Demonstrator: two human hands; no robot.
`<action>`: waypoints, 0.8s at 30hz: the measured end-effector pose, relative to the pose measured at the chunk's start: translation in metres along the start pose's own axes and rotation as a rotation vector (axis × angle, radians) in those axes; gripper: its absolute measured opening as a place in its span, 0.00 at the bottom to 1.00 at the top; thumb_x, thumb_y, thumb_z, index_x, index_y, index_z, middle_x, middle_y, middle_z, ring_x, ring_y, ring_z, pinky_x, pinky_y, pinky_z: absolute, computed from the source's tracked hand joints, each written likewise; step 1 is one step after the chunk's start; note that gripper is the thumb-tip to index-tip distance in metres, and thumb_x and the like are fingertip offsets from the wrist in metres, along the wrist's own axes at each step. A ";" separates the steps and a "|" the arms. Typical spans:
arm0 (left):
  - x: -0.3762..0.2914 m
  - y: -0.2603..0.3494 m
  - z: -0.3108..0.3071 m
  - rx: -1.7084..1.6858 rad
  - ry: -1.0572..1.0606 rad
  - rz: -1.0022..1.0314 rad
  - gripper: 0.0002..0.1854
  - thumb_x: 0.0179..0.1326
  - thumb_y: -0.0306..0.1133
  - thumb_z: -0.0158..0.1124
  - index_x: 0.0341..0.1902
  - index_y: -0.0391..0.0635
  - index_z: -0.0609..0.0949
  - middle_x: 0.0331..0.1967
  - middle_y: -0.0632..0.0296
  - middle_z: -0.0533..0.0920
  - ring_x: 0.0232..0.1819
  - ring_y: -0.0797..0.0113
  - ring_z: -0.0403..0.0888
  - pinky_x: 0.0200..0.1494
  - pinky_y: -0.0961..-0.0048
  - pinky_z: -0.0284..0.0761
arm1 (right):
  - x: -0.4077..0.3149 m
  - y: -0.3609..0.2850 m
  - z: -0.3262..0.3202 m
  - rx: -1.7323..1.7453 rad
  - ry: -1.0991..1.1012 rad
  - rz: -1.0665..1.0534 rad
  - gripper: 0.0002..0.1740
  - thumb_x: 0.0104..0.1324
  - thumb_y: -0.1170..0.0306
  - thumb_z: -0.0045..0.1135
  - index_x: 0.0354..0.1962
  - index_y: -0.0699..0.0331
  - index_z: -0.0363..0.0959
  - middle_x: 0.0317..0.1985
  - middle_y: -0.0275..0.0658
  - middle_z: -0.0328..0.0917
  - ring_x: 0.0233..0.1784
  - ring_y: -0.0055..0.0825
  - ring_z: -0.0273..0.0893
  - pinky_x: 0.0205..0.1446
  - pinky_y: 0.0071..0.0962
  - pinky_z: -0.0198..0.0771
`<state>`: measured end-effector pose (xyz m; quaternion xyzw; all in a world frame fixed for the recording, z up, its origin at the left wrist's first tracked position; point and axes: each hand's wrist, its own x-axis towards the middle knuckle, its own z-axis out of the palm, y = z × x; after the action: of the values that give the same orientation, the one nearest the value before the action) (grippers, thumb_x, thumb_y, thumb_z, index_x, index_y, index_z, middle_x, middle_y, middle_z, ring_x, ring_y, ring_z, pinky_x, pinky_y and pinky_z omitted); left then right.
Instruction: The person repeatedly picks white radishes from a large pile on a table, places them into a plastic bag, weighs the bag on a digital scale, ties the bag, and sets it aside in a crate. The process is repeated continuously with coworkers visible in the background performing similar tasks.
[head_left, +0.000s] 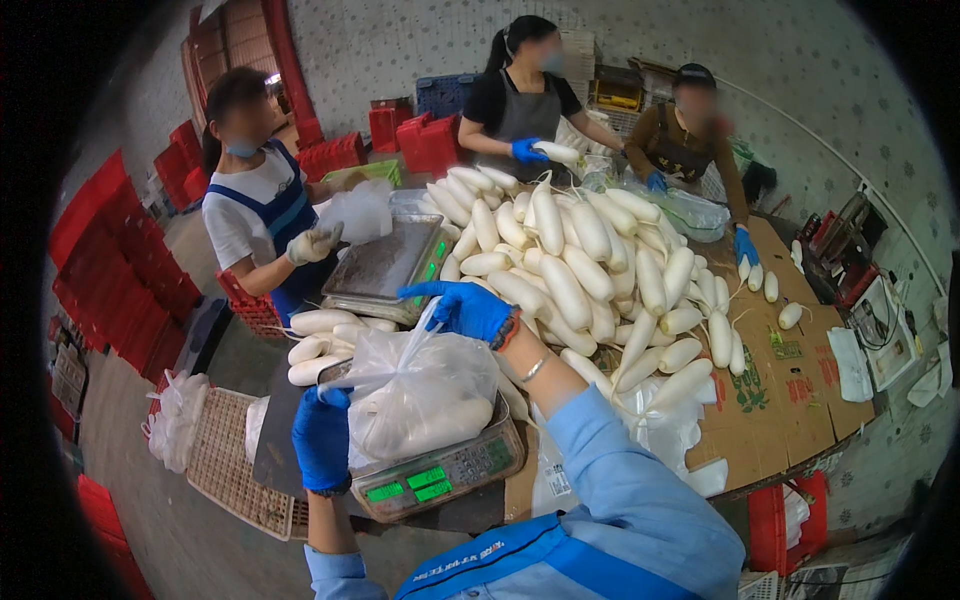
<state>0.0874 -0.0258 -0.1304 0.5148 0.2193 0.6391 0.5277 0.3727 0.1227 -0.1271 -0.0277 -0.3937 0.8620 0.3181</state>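
A clear plastic bag (420, 397) of white radishes lies on a digital scale (442, 480) with lit green displays. My left hand (322, 439), in a blue glove, grips one twisted handle of the bag at its left. Above the bag, my right hand (465, 307), gloved too, has the other handle at its thumb side, with the index finger stretched out to the left. Beyond my right forearm rises a large heap of white radishes (570, 262). More radishes (322, 345) lie behind the bag, near a second scale (386, 262).
One co-worker (259, 187) stands at the left holding a plastic bag; two others (525, 97) (690, 142) stand behind the heap. Flattened cardboard (787, 390) covers the table's right. A woven plastic crate (240, 457) with bags is at the lower left, near stacked red crates (120, 262).
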 end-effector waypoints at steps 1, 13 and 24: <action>0.002 -0.002 0.000 -0.095 -0.027 -0.011 0.20 0.67 0.36 0.42 0.53 0.33 0.71 0.40 0.59 0.76 0.44 0.67 0.71 0.53 0.71 0.66 | -0.003 0.001 0.013 0.025 -0.002 -0.077 0.27 0.61 0.76 0.45 0.60 0.63 0.60 0.32 0.42 0.79 0.36 0.29 0.78 0.45 0.27 0.73; 0.046 0.002 0.079 0.139 -0.152 -0.266 0.28 0.69 0.44 0.43 0.69 0.45 0.57 0.65 0.61 0.62 0.61 0.67 0.65 0.63 0.69 0.60 | -0.006 0.018 0.119 -0.750 0.222 -0.053 0.47 0.57 0.81 0.48 0.69 0.55 0.34 0.36 0.36 0.71 0.31 0.22 0.76 0.31 0.26 0.79; 0.026 0.005 0.058 0.495 -0.077 -0.086 0.14 0.67 0.33 0.46 0.26 0.39 0.71 0.24 0.63 0.70 0.28 0.73 0.68 0.38 0.75 0.68 | 0.003 0.025 0.089 -1.380 0.552 -0.211 0.17 0.53 0.66 0.54 0.43 0.53 0.77 0.29 0.39 0.79 0.30 0.29 0.77 0.36 0.27 0.72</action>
<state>0.1392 -0.0199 -0.0932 0.6425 0.3705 0.5227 0.4204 0.3306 0.0532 -0.0831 -0.3981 -0.7512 0.3461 0.3967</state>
